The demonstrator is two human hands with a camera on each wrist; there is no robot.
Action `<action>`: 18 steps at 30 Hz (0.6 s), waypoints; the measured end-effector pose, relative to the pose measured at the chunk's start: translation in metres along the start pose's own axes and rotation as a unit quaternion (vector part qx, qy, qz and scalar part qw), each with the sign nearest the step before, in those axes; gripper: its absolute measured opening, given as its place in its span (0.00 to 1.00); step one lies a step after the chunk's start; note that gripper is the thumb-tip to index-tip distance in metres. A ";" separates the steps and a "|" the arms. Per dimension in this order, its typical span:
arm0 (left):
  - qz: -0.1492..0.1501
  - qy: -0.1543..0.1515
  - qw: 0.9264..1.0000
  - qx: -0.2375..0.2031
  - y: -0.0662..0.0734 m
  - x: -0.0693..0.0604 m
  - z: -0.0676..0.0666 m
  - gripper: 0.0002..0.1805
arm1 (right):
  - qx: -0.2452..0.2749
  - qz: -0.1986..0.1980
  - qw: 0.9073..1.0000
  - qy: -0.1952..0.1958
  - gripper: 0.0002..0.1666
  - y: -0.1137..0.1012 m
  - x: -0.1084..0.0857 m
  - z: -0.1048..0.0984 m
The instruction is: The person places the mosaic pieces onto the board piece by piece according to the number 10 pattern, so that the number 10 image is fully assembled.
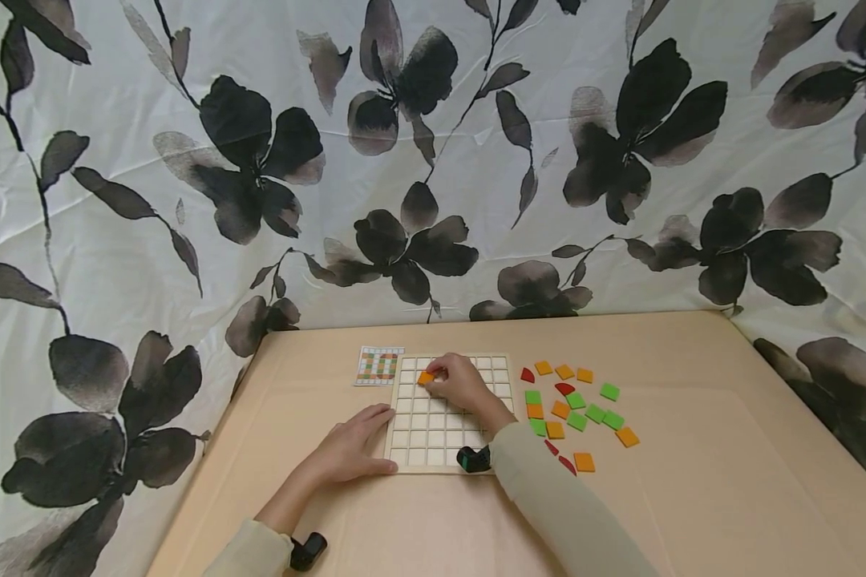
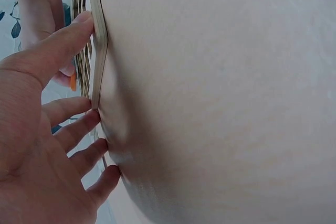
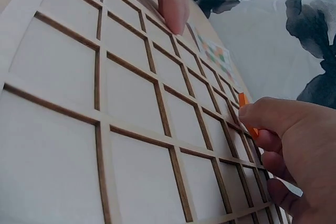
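Note:
My right hand (image 1: 463, 385) pinches an orange square tile (image 1: 424, 377) between thumb and fingers, over the upper left part of a pale wooden grid board (image 1: 418, 438). In the right wrist view the orange tile (image 3: 248, 115) stands tilted above the board's raised dividers, and the grid cells in sight hold no tiles. Along the board's left edge rests my left hand (image 1: 350, 447), fingers spread. The left wrist view shows its thumb and fingertips touching the side of the board (image 2: 100, 51). Part of the grid is hidden under my right hand and wrist.
Right of the board lie loose orange (image 1: 584, 462), green (image 1: 609, 392) and red (image 1: 564, 389) pieces, several of each. A small card with a coloured grid pattern (image 1: 378, 366) lies by the board's upper left corner. Behind the table (image 1: 693, 481) hangs a floral cloth (image 1: 520, 176).

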State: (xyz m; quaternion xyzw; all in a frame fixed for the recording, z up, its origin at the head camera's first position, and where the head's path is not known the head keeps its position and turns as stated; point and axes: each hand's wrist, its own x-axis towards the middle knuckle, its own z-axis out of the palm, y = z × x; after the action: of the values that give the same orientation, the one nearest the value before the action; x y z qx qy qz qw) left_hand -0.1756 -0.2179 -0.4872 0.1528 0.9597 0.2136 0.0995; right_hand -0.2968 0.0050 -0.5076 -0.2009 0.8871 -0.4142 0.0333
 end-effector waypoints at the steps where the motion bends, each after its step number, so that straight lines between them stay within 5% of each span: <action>1: 0.000 0.000 1.000 -0.001 0.000 0.000 0.000 0.48 | -0.005 0.003 1.000 -0.001 0.11 0.000 0.001 0.001; 18: 0.005 -0.001 1.000 0.005 -0.002 0.001 -0.001 0.49 | -0.059 -0.011 0.998 0.002 0.11 -0.007 0.014 0.016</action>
State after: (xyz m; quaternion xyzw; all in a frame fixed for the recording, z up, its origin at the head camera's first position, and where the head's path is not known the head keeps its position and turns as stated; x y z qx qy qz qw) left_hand -0.1771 -0.2194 -0.4871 0.1586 0.9600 0.2088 0.0984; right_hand -0.3039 -0.0163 -0.5110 -0.2112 0.9078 -0.3622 0.0152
